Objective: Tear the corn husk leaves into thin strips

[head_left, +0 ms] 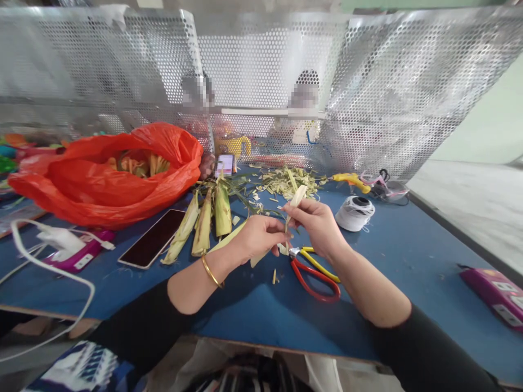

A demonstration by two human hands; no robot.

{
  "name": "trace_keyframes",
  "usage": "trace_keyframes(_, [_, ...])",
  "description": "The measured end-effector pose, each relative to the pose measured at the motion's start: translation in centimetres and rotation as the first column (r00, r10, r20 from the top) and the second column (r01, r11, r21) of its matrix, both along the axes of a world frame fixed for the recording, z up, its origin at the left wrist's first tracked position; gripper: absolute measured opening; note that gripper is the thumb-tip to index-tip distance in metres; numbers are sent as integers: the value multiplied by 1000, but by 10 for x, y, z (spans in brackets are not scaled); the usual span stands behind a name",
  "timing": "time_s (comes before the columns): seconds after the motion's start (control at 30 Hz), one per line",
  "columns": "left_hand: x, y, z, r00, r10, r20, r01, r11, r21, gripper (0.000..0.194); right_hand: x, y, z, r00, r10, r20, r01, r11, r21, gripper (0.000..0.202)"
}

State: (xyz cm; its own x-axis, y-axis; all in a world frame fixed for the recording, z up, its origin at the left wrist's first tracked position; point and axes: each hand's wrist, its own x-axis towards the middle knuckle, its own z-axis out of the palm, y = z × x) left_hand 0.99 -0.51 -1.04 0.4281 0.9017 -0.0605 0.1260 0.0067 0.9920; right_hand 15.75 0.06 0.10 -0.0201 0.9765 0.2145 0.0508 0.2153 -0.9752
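Note:
Between my two hands is a pale green-white corn husk strip (298, 196). My right hand (322, 224) pinches it, and its broad end sticks up past the fingers. My left hand (256, 237), with a gold bangle at the wrist, closes on the lower part of the husk; the fingers partly hide it. Just below the hands lies a cutting tool with one red and one yellow handle (316, 280), its metal head partly covered. Left of my left hand lie three husk bundles (203, 228). A small husk scrap (274, 276) rests near the tool.
A red plastic bag (102, 196) with husk pieces stands at left, near a phone (153, 238) and a purple power strip (79, 253). Shredded husk (292, 182) lies behind my hands. At right are white thread (354, 213), a yellow glue gun (352, 181) and another purple strip (496, 294).

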Motion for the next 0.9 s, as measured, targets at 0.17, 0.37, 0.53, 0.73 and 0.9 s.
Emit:
trace_keyframes(0.17, [-3,0,5,977,190,-97,-178,976,128,16,2,-5,7,988,-136,-67,147,971,191,14])
trace_keyframes(0.37, [-10,12,-2,910,402,-105,-360,889,281,21,2,-14,11,958,-228,172,137,895,424,8])
trace_keyframes(0.53, [-10,13,2,947,302,106,-310,948,75,13,-2,-16,4,953,-243,183,135,877,460,6])
trace_keyframes(0.73, [-4,7,7,901,294,318,-179,922,-345,17,-15,-25,-10,886,-256,387,-48,780,624,11])
trace_keyframes(0.9, [-7,10,10,835,368,410,-183,887,-423,9,-17,-27,-17,654,-493,573,-176,638,750,16])
